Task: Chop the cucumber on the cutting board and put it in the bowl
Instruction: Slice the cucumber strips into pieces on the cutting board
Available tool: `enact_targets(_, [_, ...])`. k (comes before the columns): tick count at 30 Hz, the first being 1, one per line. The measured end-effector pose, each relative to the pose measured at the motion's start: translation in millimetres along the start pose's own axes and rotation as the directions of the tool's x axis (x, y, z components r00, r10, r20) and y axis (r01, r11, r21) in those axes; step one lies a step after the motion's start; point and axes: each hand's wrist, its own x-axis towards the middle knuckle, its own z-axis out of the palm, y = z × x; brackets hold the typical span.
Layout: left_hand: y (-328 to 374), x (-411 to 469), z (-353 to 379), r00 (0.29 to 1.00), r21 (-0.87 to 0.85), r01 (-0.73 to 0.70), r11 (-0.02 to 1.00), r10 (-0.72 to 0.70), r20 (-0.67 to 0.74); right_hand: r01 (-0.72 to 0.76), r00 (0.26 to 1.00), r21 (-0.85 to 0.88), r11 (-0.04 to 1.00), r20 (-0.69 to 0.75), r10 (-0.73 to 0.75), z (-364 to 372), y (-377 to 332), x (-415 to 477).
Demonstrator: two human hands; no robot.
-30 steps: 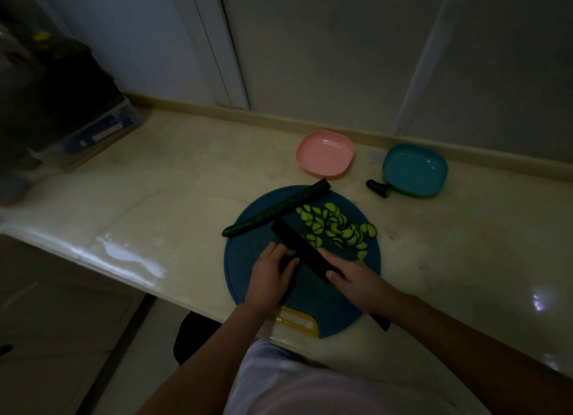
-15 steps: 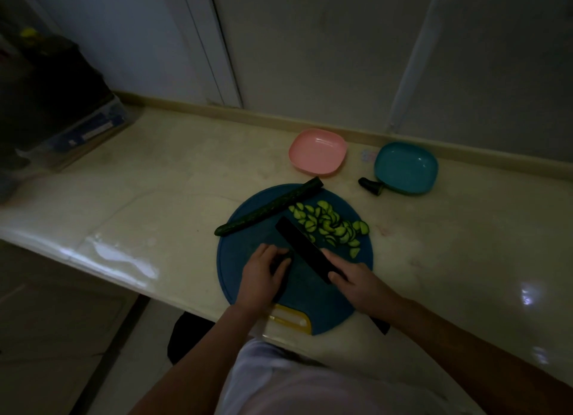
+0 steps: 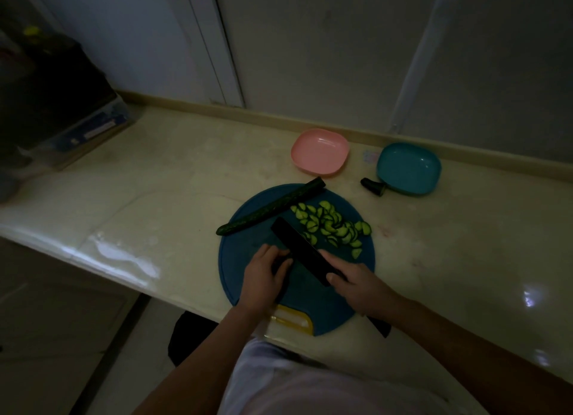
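Observation:
A round dark blue cutting board (image 3: 245, 259) lies at the counter's front edge. A long dark cucumber (image 3: 273, 208) rests across its far left rim. A heap of pale green cucumber slices (image 3: 331, 224) covers the board's right part. My right hand (image 3: 356, 284) grips the handle of a black knife (image 3: 297, 250), whose blade lies between the slices and my left hand. My left hand (image 3: 263, 281) sits on the board just left of the blade, fingers curled over a short dark cucumber piece (image 3: 280, 263), mostly hidden in the dim light.
A pink bowl (image 3: 321, 151) and a teal bowl (image 3: 409, 168) stand behind the board near the wall. A cut cucumber end (image 3: 372, 186) lies beside the teal bowl. Dark boxes (image 3: 62, 104) fill the counter's far left. The board's yellow grip (image 3: 293, 317) overhangs the edge.
Both hands and the knife stay almost where they were on the board. Only the camera view has shifted slightly.

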Motion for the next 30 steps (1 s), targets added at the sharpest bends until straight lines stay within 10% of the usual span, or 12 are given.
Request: enact_targets(30, [2,-8,-2,1.000,-0.048,-0.002,0.999,0.002,-0.010,0.042,0.999,-0.019,0.999,-0.022,-0.042,2,2,-6])
